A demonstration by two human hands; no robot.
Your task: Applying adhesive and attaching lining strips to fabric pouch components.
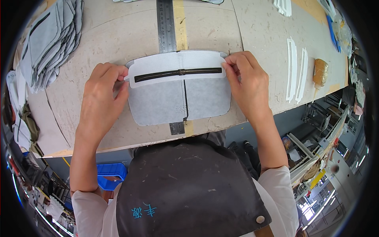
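Note:
A pale grey fabric panel [154, 102] with rounded corners lies flat in front of me, a dark line running down its middle. Along its upper part lies a white strip [158, 61] bearing a long black band [158, 76]. My left hand [103, 93] pinches the left end of this layered piece between thumb and fingers. At the opposite end, my right hand [249, 81] has thumb and fingertips closed on the right edge. A steel ruler [167, 27] passes beneath the panel and shows above and below it.
Stacked grey fabric panels [51, 39] stand at the far left. To the right lie narrow white strips [291, 71], a tape-wrapped tan object [321, 73] and a blue tool [333, 33]. A yellow tape line [181, 23] runs beside the ruler. Below the table's near edge sits a blue bin [112, 173].

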